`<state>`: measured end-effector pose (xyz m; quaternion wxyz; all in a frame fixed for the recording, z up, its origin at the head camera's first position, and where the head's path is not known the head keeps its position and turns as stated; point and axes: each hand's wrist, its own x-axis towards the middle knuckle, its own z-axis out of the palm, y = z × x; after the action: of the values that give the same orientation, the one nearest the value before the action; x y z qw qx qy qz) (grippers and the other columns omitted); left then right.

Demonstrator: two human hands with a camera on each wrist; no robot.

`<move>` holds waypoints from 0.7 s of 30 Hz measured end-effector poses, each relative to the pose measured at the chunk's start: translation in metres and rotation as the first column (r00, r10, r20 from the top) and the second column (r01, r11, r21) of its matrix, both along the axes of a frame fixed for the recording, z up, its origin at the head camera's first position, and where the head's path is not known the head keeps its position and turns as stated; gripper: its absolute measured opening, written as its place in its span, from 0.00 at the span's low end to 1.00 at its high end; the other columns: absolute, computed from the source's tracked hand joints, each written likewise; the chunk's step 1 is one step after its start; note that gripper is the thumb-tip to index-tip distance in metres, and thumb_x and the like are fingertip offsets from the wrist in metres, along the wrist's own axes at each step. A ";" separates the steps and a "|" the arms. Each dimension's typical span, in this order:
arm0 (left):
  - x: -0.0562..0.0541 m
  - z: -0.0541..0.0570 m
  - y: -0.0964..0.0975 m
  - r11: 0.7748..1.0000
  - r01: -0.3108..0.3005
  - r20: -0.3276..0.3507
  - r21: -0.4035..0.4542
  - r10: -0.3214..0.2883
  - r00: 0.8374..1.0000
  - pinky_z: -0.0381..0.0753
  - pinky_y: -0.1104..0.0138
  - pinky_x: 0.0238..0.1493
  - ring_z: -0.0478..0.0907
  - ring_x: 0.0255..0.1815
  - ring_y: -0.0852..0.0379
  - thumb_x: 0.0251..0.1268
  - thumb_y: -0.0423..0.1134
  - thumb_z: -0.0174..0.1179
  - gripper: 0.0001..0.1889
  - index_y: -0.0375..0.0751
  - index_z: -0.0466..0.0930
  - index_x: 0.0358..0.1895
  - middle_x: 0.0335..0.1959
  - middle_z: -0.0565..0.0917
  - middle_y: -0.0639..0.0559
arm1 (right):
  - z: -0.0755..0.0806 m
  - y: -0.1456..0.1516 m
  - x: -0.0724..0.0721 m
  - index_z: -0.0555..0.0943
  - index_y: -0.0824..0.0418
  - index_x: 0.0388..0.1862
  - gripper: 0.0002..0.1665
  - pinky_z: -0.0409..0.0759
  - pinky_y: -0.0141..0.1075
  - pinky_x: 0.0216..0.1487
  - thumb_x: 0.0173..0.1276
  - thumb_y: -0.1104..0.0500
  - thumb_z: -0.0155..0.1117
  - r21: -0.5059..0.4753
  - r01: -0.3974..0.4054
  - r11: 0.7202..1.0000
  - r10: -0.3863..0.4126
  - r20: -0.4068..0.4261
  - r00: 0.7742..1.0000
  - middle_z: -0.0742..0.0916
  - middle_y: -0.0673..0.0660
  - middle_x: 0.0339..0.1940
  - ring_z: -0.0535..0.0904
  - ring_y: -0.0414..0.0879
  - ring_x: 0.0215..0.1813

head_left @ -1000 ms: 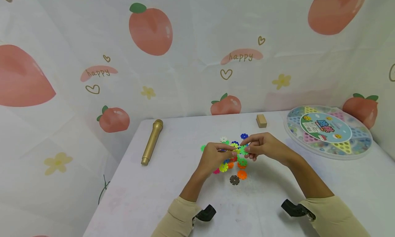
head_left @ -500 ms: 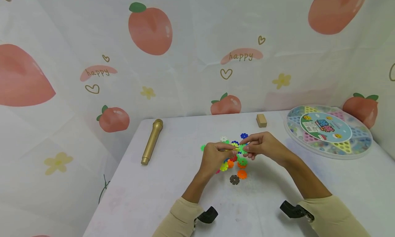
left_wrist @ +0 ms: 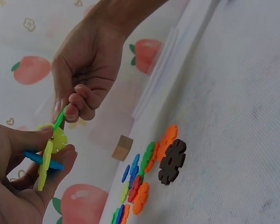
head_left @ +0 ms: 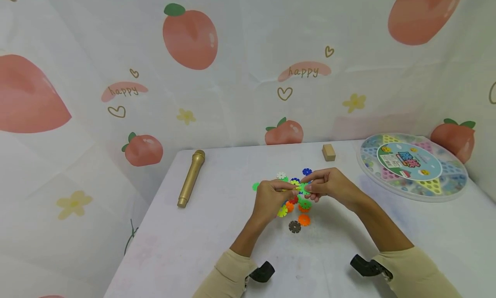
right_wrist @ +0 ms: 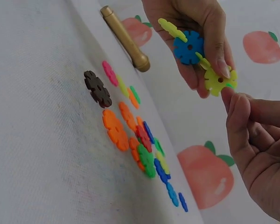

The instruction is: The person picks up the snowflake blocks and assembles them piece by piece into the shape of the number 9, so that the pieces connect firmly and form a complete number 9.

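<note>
My left hand point(head_left: 268, 201) grips a small chain of interlocking snowflake discs between thumb and fingers. In the right wrist view the chain shows a blue disc point(right_wrist: 189, 48) joined to yellow discs point(right_wrist: 216, 84). Facing it, my right hand point(head_left: 336, 187) pinches a green snowflake disc point(left_wrist: 60, 117) by its edge. The green disc meets the rim of a yellow one in the left wrist view, and both hands are raised over the loose discs. From the right wrist only a sliver of green shows, as the fingertips hide the rest.
Loose snowflake discs in several colours lie under the hands, with a brown disc point(head_left: 295, 227) and an orange disc point(head_left: 304, 220) nearest me. A gold microphone-shaped stick point(head_left: 191, 178) lies left. At the back are a wooden block point(head_left: 328, 152) and a round game board point(head_left: 372, 177).
My left hand has shifted slightly to the right and now covers the pink disc. Both hands keep their grip, with the green disc staying against the yellow one.
</note>
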<state>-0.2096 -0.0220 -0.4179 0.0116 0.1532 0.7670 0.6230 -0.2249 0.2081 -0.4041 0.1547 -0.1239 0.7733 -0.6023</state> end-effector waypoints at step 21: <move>0.000 -0.001 0.001 0.995 -0.014 -0.024 -0.094 0.012 1.000 0.80 0.76 0.32 0.86 0.36 0.47 0.70 0.37 0.70 0.06 0.42 0.93 0.45 0.37 0.91 0.54 | -0.006 -0.003 -0.001 0.82 0.76 0.62 0.20 0.90 0.38 0.45 0.78 0.63 0.62 -0.012 -0.029 1.000 0.029 -0.011 1.000 0.90 0.57 0.34 0.86 0.50 0.35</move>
<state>-0.2091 -0.0211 -0.4186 0.0056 0.1549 0.7967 0.5842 -0.2264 0.2047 -0.4100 0.1584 -0.1392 0.7684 -0.6042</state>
